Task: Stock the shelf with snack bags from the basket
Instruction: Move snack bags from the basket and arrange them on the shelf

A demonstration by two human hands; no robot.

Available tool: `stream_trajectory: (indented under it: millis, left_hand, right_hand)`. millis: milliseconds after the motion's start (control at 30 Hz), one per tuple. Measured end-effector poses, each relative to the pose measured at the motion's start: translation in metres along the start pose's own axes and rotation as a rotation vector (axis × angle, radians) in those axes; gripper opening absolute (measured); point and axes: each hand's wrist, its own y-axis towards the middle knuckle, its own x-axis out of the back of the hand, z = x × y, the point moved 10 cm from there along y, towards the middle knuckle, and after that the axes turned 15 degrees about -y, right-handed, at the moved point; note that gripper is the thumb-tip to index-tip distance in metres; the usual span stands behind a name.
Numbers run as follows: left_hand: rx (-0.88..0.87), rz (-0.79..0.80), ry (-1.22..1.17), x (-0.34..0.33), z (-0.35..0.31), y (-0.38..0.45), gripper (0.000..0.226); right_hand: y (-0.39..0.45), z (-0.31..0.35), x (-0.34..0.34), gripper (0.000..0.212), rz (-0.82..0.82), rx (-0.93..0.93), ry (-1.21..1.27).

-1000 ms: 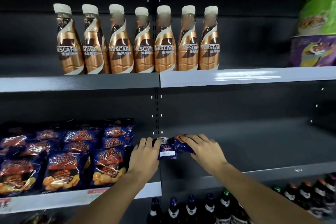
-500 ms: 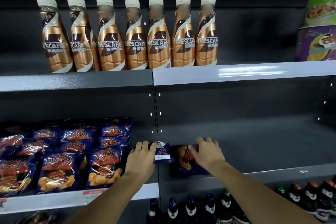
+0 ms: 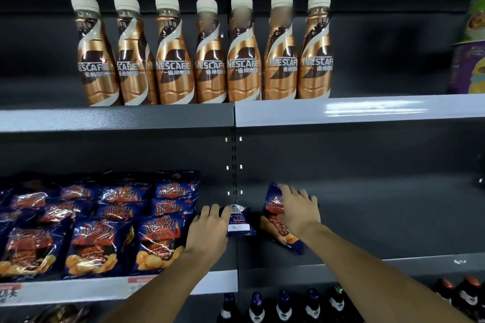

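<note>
The single head-worn view faces the shelf (image 3: 341,110) closely, looking forward and slightly down.

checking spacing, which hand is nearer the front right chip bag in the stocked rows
Left. The left hand sits just right of that bag; the right hand is farther right, on another bag.

On the middle shelf (image 3: 393,263), the left hand (image 3: 210,231) grips one snack bag (image 3: 240,223); the right hand (image 3: 299,214), at 3 o'clock, rests on another bag (image 3: 274,225).

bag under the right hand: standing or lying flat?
Lying flat. The snack bag shows its printed face upward on the shelf, right hand on top.
</note>
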Motion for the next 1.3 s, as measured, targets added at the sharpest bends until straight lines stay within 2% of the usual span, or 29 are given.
stream_trajectory:
  millis: [100,333,767,1000,1133,1300]
  left_hand:
    - [0.003,0.000,-0.005,0.001,0.003,-0.002,0.070]
    - [0.029,-0.003,-0.012,0.005,0.014,-0.003,0.071]
    - [0.048,0.041,0.022,-0.011,0.029,0.011,0.074]
    - [0.029,0.021,0.023,-0.019,0.030,0.020,0.073]
    - [0.023,0.044,0.033,-0.025,0.024,0.023,0.071]
    - [0.028,-0.004,0.035,-0.015,0.017,0.035,0.068]
  right_hand:
    - [0.011,0.013,0.022,0.076,-0.133,0.136,-0.023]
    - [0.042,0.042,0.031,0.077,-0.180,0.315,-0.025]
    - [0.109,0.061,-0.006,0.084,-0.172,0.350,-0.037]
    - [0.127,0.054,-0.035,0.079,-0.162,0.338,0.006]
    - [0.125,0.058,-0.042,0.089,-0.237,0.349,-0.007]
    - [0.104,0.059,-0.006,0.101,-0.241,0.403,-0.051]
